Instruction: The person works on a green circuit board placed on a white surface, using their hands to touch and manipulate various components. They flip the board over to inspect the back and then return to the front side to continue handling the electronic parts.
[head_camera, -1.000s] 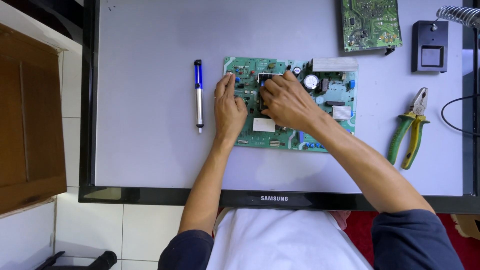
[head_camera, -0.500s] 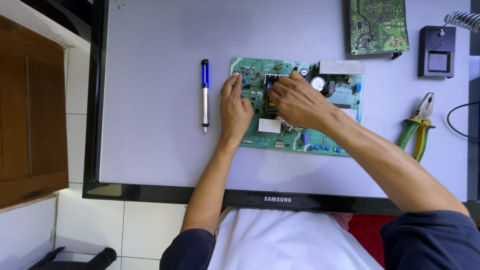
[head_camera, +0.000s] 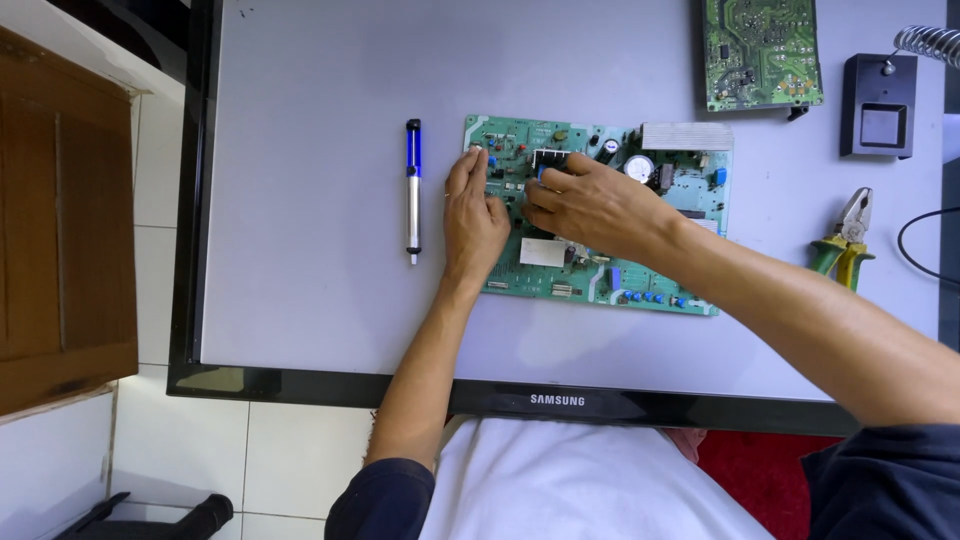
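A green circuit board (head_camera: 655, 230) with several capacitors and a metal heat sink lies flat on a pale grey panel (head_camera: 320, 150). My left hand (head_camera: 474, 216) rests on the board's left edge, fingers laid along it and pressing it down. My right hand (head_camera: 592, 205) lies over the board's middle, fingertips pinched on a small component near the top centre. What exactly the fingers pinch is hidden. A blue and silver desoldering pump (head_camera: 412, 188) lies to the left of the board, apart from both hands.
A second green circuit board (head_camera: 760, 52) lies at the top right. Beside it sits a black soldering stand (head_camera: 878, 106) with a coiled holder (head_camera: 928, 42). Green-and-yellow handled pliers (head_camera: 846, 242) lie at the right edge. A wooden cabinet (head_camera: 60, 220) stands at the left.
The view has drifted slightly. My right hand's fingertips have shifted a little left on the board. My left hand has stayed on the board's left edge.
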